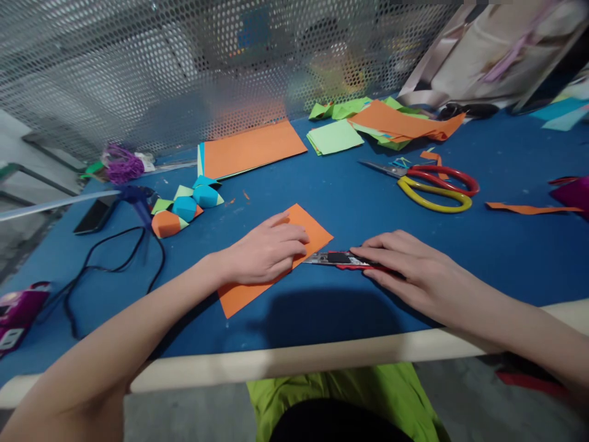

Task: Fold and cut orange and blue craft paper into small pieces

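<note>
An orange sheet of paper lies at an angle on the blue tabletop, close to its front edge. My left hand rests palm down on the middle of it, fingers lying along the paper and slightly bent. In my right hand is a red and black utility knife, its metal tip pointing left and meeting the sheet's lower right edge. Whether the blade is under the paper or only touching it I cannot tell. My left hand hides much of the sheet.
Red-and-yellow-handled scissors lie behind my right hand. Farther back are stacked orange sheets, pale green squares and crumpled scraps before a perforated metal panel. Folded paper pieces, a blue glue gun and its black cord are left.
</note>
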A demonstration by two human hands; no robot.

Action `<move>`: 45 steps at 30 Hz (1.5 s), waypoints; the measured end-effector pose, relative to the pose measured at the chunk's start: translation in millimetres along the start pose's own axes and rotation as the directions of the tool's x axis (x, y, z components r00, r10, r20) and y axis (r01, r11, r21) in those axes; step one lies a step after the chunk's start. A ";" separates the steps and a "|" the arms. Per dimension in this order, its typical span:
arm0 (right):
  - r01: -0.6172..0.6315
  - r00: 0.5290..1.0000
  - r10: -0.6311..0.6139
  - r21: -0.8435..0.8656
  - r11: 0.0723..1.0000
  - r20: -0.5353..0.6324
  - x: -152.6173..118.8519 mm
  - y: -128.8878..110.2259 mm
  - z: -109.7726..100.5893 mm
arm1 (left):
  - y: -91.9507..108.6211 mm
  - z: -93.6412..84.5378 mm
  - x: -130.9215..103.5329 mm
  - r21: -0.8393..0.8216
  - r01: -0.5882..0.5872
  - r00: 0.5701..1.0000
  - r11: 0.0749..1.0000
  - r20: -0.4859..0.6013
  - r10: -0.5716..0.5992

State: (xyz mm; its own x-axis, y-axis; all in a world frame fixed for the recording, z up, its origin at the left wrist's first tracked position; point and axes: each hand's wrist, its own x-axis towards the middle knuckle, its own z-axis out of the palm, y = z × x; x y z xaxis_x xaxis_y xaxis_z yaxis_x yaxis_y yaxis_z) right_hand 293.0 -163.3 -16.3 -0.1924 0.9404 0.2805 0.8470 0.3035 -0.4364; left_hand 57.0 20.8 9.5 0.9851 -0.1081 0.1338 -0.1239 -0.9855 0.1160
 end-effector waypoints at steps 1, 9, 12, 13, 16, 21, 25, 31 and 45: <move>0.004 1.000 -0.004 -0.004 1.000 -0.001 -0.1 0.1 0.2 | 1.4 -4.8 -3.7 0.011 -0.001 0.999 1.000 0.036 0.000; 0.012 1.000 -0.012 -0.018 1.000 -0.026 -2.2 -0.3 3.1 | 12.5 -2.2 -64.0 0.024 0.139 0.963 0.990 0.231 -0.141; 0.031 0.999 -0.031 0.002 1.000 -0.018 -1.3 -2.3 4.4 | 14.5 4.1 -73.7 0.043 0.156 0.953 0.987 0.254 -0.162; 0.034 0.999 -0.034 0.006 0.999 -0.017 -0.7 -3.5 4.7 | 14.8 5.3 -74.1 0.051 0.157 0.953 0.986 0.255 -0.165; 0.025 1.000 -0.025 0.010 1.000 -0.005 0.8 -7.5 5.1 | 14.8 6.7 -72.1 0.071 0.144 0.957 0.987 0.244 -0.157; 0.012 1.000 -0.012 0.015 1.000 0.017 1.9 -12.2 5.7 | 15.0 6.9 -69.7 0.097 0.128 0.959 0.987 0.240 -0.148; 0.042 0.999 -0.042 0.012 0.999 0.011 3.4 -10.6 6.9 | 16.1 5.8 -68.5 0.100 0.137 0.956 0.986 0.249 -0.158; 0.079 0.997 -0.079 0.005 0.997 -0.007 6.0 -7.4 8.5 | 17.2 3.8 -66.5 0.106 0.142 0.953 0.984 0.256 -0.165; 0.038 0.999 -0.039 0.046 0.998 0.021 3.3 -18.0 8.8 | 14.8 8.7 -72.1 0.113 0.123 0.962 0.986 0.231 -0.147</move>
State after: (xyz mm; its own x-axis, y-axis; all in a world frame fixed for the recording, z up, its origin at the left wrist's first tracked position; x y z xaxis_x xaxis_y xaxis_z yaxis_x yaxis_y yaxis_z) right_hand 272.8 -164.3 -15.1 -0.2360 0.9308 0.2790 0.8155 0.3458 -0.4640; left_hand -14.8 12.9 -7.0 0.9932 0.0105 -0.1158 0.0129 -0.9997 0.0193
